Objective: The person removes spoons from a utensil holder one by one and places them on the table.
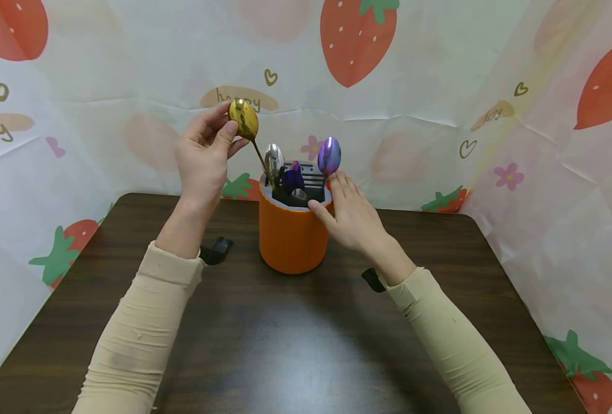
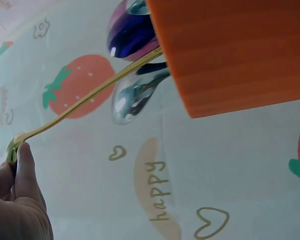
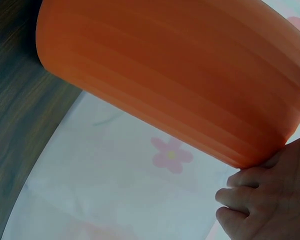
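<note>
Facing a strawberry-print backdrop [image 1: 420, 63] across the upper half and both sides of the frame, also printed with hearts and flowers. Sitting or standing, cannot tell which, at a dark wood-grain table [image 1: 264, 356] spread over the lower half. Wearing cream sleeves [image 1: 140, 322], up from the lower left and lower right. Having an orange cylindrical utensil holder [image 1: 293, 241] upright on the table at centre frame. Resting the right hand [image 1: 355, 221] on the right side of its rim, fingers extended, thumb at the front edge. Pinching the bowl of a gold spoon [image 1: 246, 118] between thumb and fingers of the left hand [image 1: 202, 161], left of upper centre, its handle down into the left of the holder. Seeing inside a purple iridescent spoon [image 1: 329, 154] at right, a silver spoon [image 1: 273, 157] at left and a blue-purple spoon [image 1: 291, 181] lower between them. Bearing black wrist attachments [image 1: 218, 250] just below both hands.
</note>
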Motion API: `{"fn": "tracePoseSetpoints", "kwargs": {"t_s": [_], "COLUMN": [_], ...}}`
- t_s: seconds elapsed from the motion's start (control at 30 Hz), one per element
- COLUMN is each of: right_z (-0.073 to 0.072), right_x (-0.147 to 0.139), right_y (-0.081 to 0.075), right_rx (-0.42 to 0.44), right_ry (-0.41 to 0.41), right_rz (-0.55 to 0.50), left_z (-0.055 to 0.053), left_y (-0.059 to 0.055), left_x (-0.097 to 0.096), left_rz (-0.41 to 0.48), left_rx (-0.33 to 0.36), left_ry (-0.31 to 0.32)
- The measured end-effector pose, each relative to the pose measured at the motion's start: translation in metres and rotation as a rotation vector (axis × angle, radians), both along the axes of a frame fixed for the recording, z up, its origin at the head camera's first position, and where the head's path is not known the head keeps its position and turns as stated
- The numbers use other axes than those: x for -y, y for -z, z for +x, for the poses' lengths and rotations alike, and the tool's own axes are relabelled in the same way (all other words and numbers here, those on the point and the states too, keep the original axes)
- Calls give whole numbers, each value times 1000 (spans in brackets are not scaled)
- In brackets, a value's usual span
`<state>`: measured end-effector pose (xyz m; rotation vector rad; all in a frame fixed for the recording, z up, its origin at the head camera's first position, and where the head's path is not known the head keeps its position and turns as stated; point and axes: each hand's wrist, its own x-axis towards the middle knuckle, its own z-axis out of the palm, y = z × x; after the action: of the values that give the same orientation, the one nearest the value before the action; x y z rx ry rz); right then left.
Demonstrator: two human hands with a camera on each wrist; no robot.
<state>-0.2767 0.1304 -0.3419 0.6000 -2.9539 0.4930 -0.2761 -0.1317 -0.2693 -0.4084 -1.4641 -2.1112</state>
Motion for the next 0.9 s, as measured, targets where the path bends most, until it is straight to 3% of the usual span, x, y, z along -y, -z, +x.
{"fn": "tracePoseSetpoints", "kwargs": {"t_s": [0.6,0.73,0.9], "right_z": [0,0,0], "right_x": [0,0,0], "right_y": [1,1,0], "right_rx": [-5,-11,-11], "right_ry": [1,0,-3], "right_rz": [2,6,1], "left_z": [25,30,33], "left_y": [-38,-39,-29], "left_x": [31,40,54], "left_rz": [259,279,247], "left_rx": [-48,-41,-33], "left_ry": [11,19,36]}}
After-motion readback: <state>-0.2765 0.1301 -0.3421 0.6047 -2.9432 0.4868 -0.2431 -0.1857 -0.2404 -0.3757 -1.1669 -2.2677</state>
